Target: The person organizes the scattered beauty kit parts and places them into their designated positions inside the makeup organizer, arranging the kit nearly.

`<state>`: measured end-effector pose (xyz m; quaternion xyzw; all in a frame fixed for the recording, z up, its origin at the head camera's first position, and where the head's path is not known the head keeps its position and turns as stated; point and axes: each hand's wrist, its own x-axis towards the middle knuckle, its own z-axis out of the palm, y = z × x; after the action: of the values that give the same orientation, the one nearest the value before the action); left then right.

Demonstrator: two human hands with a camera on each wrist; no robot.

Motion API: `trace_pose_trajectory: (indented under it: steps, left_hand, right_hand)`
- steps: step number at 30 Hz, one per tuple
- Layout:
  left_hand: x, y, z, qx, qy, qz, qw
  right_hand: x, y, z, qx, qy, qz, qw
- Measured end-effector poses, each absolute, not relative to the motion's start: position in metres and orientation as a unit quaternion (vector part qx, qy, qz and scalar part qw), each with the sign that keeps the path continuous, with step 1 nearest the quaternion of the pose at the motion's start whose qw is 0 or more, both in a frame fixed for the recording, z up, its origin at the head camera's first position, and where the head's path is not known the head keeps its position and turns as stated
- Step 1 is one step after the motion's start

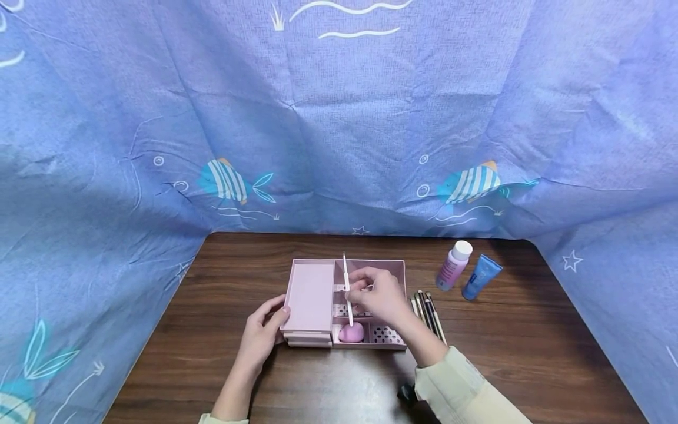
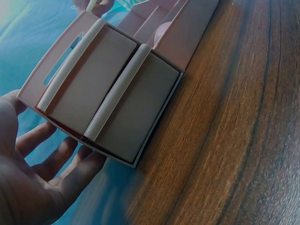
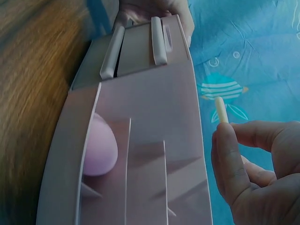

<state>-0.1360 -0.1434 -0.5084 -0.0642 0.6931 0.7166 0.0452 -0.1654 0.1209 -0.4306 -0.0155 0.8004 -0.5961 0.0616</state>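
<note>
A pink desktop organizer (image 1: 311, 297) has two drawers (image 2: 89, 75) on its left and divided compartments on its right. My left hand (image 1: 262, 330) rests against its left side, fingers along the wall and thumb by the top edge. Over the compartments, my right hand (image 1: 380, 297) pinches a thin makeup brush (image 1: 346, 280) with a white handle between thumb and fingers. The brush is roughly upright; its handle end (image 3: 221, 110) shows above the fingertips in the right wrist view. Inside the front compartment lies a pink makeup sponge (image 1: 351, 333).
Several makeup brushes (image 1: 428, 312) lie right of the organizer. Behind them stand a pink bottle with a white cap (image 1: 454, 268) and a blue tube (image 1: 481, 277). A dark object (image 1: 406, 393) sits near my right sleeve. A blue fish-print cloth (image 1: 339, 147) hangs behind the table.
</note>
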Motion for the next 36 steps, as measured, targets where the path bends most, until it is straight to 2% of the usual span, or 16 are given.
trace_pose_trajectory:
  steps: [17,26,32,36]
  left_hand:
    - [-0.136,-0.147,-0.508,-0.067,0.69,0.72,0.047]
    - [-0.136,-0.144,-0.508,-0.062,0.688,0.722,0.048]
    - [-0.136,-0.143,-0.507,-0.064,0.686,0.724,0.047]
    - [-0.135,-0.143,-0.506,-0.066,0.685,0.724,0.047]
  right_hand:
    - [-0.175,0.092,-0.424,0.0,0.762,-0.638,0.115]
    - [-0.18,0.079,-0.42,0.005,0.801,-0.585,0.124]
    - [-0.181,0.074,-0.421,-0.022,0.841,-0.529,0.107]
    - [-0.18,0.071,-0.422,-0.058,0.896,-0.437,0.059]
